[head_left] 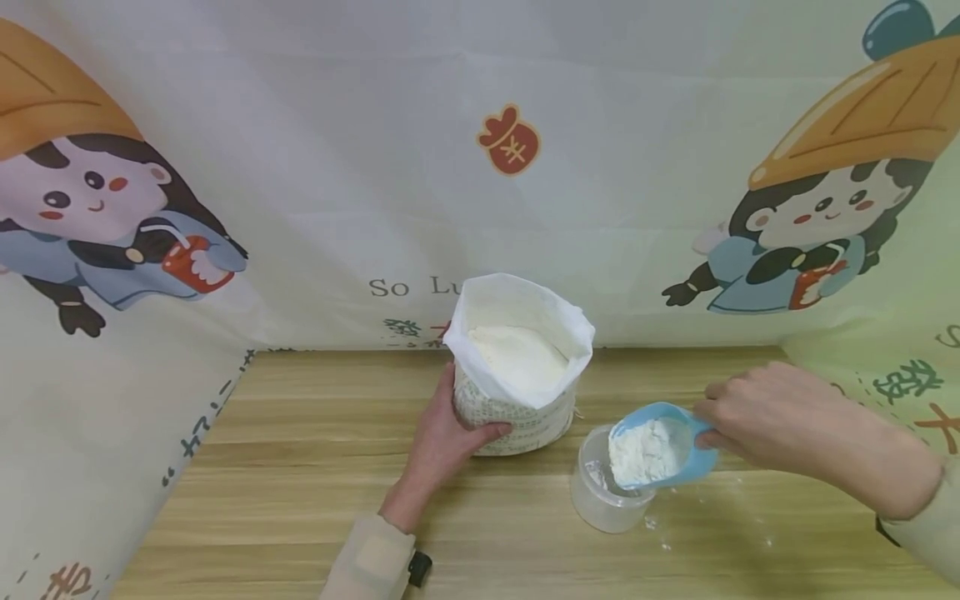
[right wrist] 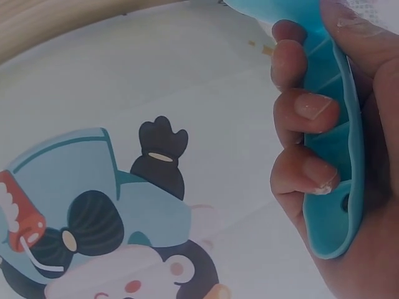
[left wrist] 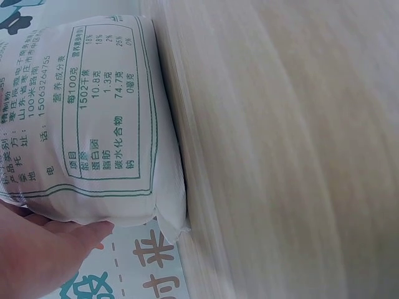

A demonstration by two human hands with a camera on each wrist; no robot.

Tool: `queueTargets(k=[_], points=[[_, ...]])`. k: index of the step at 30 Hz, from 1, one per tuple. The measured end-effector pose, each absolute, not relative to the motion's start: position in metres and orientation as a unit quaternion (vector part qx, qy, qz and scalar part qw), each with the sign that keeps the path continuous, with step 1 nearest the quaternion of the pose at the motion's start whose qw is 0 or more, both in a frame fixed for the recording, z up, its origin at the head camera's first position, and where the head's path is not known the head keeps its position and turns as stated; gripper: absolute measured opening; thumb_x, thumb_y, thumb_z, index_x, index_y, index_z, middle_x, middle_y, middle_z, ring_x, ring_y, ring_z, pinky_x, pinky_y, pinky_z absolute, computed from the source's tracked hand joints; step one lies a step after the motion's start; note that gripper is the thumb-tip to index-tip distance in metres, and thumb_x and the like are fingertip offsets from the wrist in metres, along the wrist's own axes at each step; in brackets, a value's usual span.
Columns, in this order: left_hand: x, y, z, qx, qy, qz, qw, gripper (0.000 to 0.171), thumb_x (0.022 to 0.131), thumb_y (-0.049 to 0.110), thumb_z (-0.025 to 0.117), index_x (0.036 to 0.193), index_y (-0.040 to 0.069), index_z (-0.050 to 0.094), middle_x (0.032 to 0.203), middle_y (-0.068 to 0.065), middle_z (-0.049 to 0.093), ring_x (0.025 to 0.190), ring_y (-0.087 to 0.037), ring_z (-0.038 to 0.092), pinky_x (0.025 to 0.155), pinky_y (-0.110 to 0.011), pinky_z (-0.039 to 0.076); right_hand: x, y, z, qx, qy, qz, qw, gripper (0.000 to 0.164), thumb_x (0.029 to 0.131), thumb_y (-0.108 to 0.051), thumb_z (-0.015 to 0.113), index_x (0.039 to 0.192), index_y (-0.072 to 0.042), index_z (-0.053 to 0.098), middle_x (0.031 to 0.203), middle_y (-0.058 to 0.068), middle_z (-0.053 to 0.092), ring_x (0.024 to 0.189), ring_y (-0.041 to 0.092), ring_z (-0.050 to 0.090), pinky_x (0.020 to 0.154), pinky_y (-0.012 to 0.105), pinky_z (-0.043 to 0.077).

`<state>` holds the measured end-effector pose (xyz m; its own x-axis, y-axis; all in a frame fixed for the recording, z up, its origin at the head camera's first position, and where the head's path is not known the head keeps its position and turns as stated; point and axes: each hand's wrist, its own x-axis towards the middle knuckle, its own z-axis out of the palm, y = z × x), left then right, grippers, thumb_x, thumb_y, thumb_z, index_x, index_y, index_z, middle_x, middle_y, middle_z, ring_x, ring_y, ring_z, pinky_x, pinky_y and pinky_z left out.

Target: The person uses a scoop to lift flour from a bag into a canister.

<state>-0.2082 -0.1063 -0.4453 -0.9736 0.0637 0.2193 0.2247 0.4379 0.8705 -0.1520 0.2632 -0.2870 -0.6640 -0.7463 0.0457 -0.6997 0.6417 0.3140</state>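
A white bag of flour (head_left: pixel 517 425), its top open and flour (head_left: pixel 517 354) showing inside, stands on the wooden table. My left hand (head_left: pixel 446 429) grips the bag's left side, thumb across the front, the other fingers mostly hidden. In the left wrist view, green print covers the bag (left wrist: pixel 106 124). My right hand (head_left: pixel 783 417) holds a light blue scoop (head_left: pixel 699 468) heaped with white flour, over the right side of a clear round plastic tub (head_left: pixel 609 510). A little white powder is visible inside the tub. Fingers wrap the scoop's ribbed handle (right wrist: pixel 333 156) in the right wrist view.
Specks of white powder (head_left: pixel 665 546) lie on the wooden table (head_left: pixel 300 500) to the right of the tub. A pale cloth backdrop (head_left: pixel 360 150) with cartoon figures and lettering rises behind the table and at both sides.
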Motion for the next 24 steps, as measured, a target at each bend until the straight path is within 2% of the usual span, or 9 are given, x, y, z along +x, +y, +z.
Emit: queueTargets(k=[8, 13, 24], points=[[-0.208, -0.106, -0.446, -0.080, -0.847, -0.521, 0.071, 0.125, 0.068, 0.038, 0.098, 0.165, 0.017, 0.022, 0.160, -0.010, 0.043, 0.147, -0.033, 0.040, 0.120, -0.055, 0.032, -0.153, 0.259, -0.283, 0.416, -0.891, -0.147, 0.108, 0.038, 0.082, -0.039, 0.086, 0.069, -0.023, 0.054, 0.063, -0.013, 0.044, 0.050, 0.006, 0.037, 0.040, 0.028, 0.033], [-0.208, -0.106, -0.446, -0.078, -0.847, -0.521, 0.069, 0.126, 0.068, 0.040, 0.098, 0.165, 0.017, 0.021, 0.161, -0.010, 0.042, 0.147, -0.033, 0.039, 0.120, -0.055, 0.032, -0.152, 0.256, -0.282, 0.424, -0.885, -0.153, 0.119, 0.038, 0.081, -0.040, 0.087, 0.068, -0.022, 0.056, 0.062, -0.013, 0.045, 0.049, 0.007, 0.036, 0.040, 0.028, 0.033], [-0.208, -0.106, -0.447, -0.071, -0.852, -0.515, 0.066, 0.127, 0.068, 0.040, 0.098, 0.166, 0.015, 0.021, 0.162, -0.012, 0.040, 0.147, -0.035, 0.039, 0.120, -0.055, 0.031, -0.153, 0.249, -0.280, 0.423, -0.885, -0.165, 0.103, 0.030, 0.080, -0.042, 0.086, 0.071, -0.021, 0.066, 0.062, -0.011, 0.046, 0.049, 0.007, 0.036, 0.040, 0.027, 0.035]])
